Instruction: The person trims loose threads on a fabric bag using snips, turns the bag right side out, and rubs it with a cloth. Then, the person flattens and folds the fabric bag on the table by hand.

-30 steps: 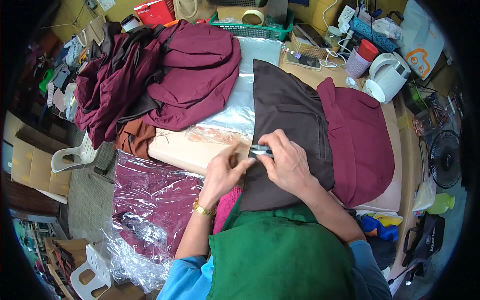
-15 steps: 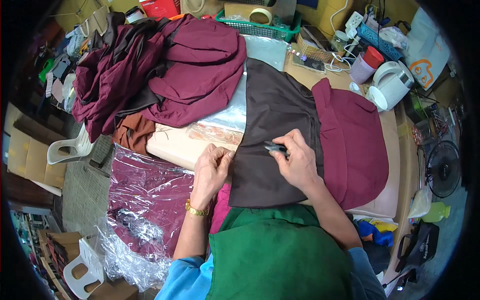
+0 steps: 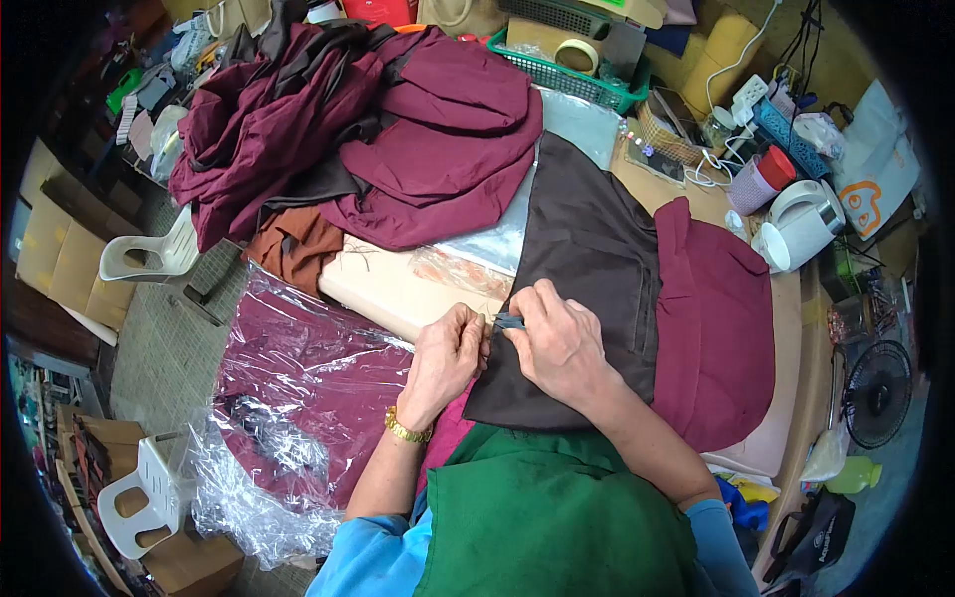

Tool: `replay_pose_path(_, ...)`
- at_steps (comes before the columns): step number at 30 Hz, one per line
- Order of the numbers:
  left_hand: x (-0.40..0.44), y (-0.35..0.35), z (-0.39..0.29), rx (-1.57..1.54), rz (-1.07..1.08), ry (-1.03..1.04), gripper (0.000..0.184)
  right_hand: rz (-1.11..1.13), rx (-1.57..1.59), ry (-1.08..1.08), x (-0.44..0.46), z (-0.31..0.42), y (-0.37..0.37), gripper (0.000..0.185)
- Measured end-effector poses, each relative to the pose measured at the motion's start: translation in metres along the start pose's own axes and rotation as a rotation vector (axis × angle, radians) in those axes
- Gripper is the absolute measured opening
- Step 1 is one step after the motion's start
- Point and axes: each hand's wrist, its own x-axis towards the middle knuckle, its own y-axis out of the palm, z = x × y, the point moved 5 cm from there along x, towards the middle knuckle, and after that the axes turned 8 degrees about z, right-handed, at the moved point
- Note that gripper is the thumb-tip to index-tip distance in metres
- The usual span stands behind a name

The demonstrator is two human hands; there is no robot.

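Dark brown fabric (image 3: 587,239), joined to a maroon section (image 3: 718,328), lies spread in front of me. At its left edge my left hand (image 3: 448,360) is closed in a pinch, gripping the cloth's border; whether a loose thread is also between the fingertips is too small to tell. My right hand (image 3: 559,343) is closed around small thread snips (image 3: 508,320). Their tips point left, right beside the left fingertips at the fabric edge. The fingers hide most of the snips' body.
A maroon and dark cloth heap (image 3: 438,149) covers the table's far left. Plastic-wrapped maroon fabric (image 3: 308,378) lies at lower left. A green basket (image 3: 567,82) stands at the back. A white kettle (image 3: 806,224) and a mug (image 3: 771,246) stand at right, near a black fan (image 3: 877,393).
My right hand has moved left with the snips, from above the middle of the dark fabric to its left edge, meeting the left hand. The camera view has shifted slightly.
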Motion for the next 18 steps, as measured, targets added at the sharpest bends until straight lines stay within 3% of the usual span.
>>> replay_pose_path(7, -0.002, 0.000, 0.000, -0.047, 0.013, 0.005, 0.022, 0.024, -0.119, 0.031, 0.006, -0.008, 0.009, 0.031)
replay_pose_path(9, -0.001, 0.000, 0.003, -0.063, -0.010, 0.005, 0.022, -0.008, 0.058, 0.122, 0.004, -0.008, -0.004, 0.031)
replay_pose_path(18, -0.002, 0.002, -0.005, 0.050, -0.021, 0.109, 0.026, 0.063, -0.023, 0.061, 0.000, -0.001, 0.008, 0.030)
